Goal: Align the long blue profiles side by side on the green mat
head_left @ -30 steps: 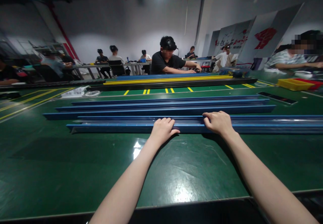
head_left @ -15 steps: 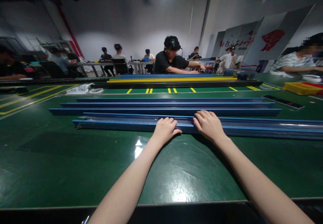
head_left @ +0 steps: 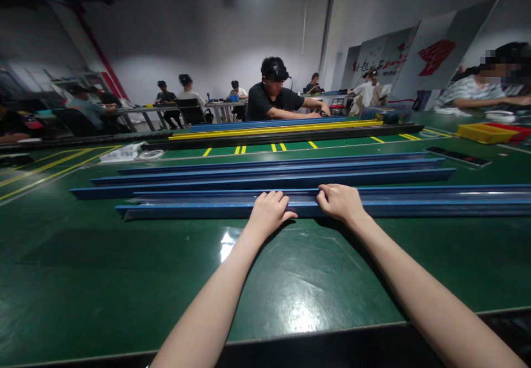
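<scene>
Across the green table in front of me lies a long blue channel [head_left: 415,208] with raised side walls and clear film in its trough. My left hand [head_left: 269,210] is closed over its near wall, fingers inside the trough and thumb on the front face. A short gap to the right, my right hand [head_left: 340,201] is bent over the same channel with its fingers curled in; its fingertips are partly hidden. Loose film shows at the channel's left end. Behind it, another blue channel [head_left: 265,181] lies roughly parallel.
Yellow strips [head_left: 274,130] and a black rail [head_left: 290,136] lie farther back. A phone [head_left: 458,156] rests at the right, near a yellow tray [head_left: 485,133]. White packets [head_left: 122,152] sit at the left. A co-worker [head_left: 276,99] leans over the table's far side.
My right hand's fingers have curled in more over the channel. My left hand keeps its hold. The view has tilted and turned slightly to the right.
</scene>
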Available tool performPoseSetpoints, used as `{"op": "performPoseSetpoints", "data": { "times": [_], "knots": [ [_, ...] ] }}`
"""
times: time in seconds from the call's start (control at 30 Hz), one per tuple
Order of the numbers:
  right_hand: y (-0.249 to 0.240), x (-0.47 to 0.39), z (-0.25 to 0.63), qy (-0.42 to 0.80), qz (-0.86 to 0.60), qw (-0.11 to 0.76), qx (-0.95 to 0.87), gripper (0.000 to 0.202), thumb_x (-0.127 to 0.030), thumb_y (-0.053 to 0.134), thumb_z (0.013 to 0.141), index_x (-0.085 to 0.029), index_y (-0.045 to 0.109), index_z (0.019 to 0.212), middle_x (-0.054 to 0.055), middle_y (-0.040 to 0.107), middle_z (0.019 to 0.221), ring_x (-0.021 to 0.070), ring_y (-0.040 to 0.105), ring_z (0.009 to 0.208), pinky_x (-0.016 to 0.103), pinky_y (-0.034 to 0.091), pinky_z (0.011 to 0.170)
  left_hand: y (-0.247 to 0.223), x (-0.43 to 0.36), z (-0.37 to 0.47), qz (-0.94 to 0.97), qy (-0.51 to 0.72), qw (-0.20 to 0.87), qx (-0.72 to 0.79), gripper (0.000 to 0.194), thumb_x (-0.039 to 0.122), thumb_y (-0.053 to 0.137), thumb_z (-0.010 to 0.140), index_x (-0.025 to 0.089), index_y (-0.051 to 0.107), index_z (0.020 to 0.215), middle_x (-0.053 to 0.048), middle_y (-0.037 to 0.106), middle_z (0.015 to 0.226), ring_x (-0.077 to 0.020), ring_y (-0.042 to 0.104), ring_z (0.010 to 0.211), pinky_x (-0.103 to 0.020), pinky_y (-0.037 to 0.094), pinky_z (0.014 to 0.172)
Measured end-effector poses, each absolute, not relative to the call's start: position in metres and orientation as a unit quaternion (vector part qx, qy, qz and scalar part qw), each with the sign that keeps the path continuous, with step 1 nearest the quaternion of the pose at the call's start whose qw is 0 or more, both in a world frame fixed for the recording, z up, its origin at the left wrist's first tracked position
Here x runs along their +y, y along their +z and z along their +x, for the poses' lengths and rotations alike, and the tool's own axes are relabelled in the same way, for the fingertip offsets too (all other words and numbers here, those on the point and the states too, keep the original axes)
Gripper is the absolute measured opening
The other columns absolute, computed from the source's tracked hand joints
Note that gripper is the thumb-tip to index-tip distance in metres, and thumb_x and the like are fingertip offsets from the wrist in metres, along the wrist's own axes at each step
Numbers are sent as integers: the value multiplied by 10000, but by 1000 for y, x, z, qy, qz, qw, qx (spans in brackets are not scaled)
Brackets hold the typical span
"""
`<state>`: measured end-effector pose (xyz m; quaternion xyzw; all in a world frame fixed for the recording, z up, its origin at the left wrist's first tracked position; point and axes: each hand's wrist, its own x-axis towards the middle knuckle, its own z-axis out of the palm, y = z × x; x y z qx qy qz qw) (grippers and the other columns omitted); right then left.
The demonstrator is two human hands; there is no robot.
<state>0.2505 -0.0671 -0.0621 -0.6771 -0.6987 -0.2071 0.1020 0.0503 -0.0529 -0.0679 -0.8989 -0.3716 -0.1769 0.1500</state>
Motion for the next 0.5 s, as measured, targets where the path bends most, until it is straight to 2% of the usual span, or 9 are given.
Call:
{"op": "performPoseSetpoints", "data": {
  "times": [0.5],
  "knots": [
    [-64,-73,283,-202,-709,115,-666,386,-299,319,767,-217,660,927,37,670,931,185,613,786,250,383,545,-71,-51,51,-912,-177,126,-348,315,442,528,767,183,525,945,-34,605,942,-178,502,879,-277,322,703]
  ]
}}
